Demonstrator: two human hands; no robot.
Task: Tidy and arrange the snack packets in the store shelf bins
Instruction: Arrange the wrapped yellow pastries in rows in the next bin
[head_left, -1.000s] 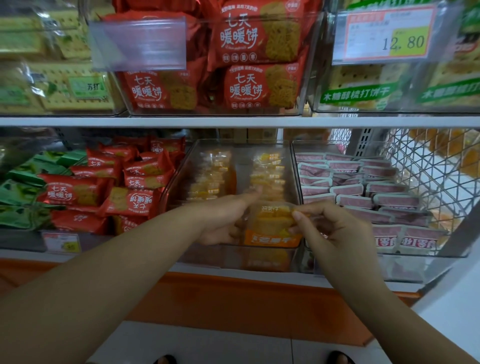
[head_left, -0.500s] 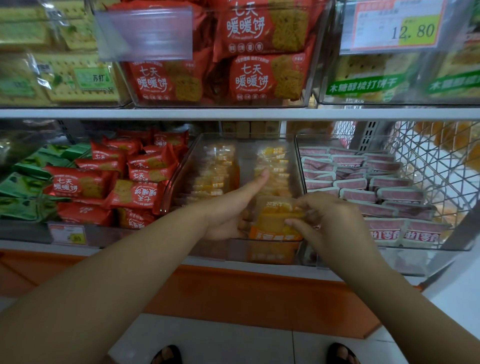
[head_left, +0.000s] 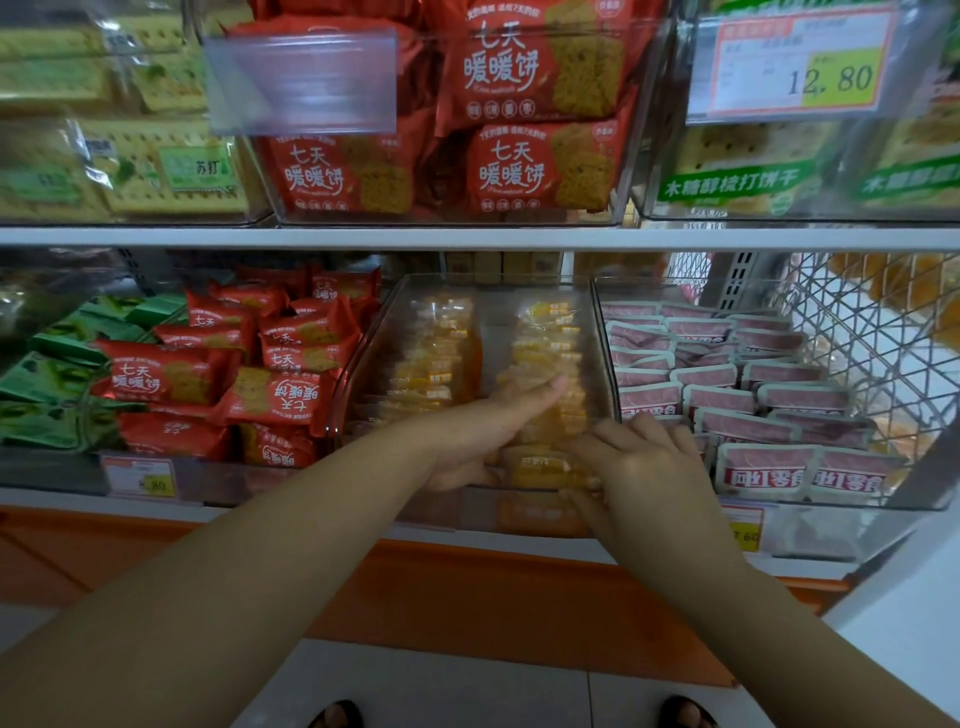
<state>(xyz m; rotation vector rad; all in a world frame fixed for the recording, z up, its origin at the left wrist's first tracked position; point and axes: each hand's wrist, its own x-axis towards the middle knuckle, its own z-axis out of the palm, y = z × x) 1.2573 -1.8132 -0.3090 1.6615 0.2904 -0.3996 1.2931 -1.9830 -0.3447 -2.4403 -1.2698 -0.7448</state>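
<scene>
Right grip (head_left: 652, 467): fingers curled down over the front yellow pkt (head_left: 535, 467), pinching its right edge, low at the front of the clear bin (head_left: 363, 374). Left grip (head_left: 493, 431): one finger straight, lying along the near end of the right yellow row (head_left: 550, 343). Its other fingers are tucked under beside the same pkt; can't tell if they hold it. The two grips sit close together w/ the pkt between them.

Room: the bin's right wall is just beside the right grip, so it's tight there. A bare strip runs down the bin's middle between the right row and the left yellow row (head_left: 436, 358), open towards the back. The upper shelf (head_left: 467, 238) edge crosses above the bin, well clear of both grips.

Outward: pink pkts (head_left: 753, 405) in the next bin to the right, w/ a wire basket (head_left: 862, 332) beyond. Red pkts (head_left: 223, 374) lie jumbled to the left, then green pkts (head_left: 47, 374).
</scene>
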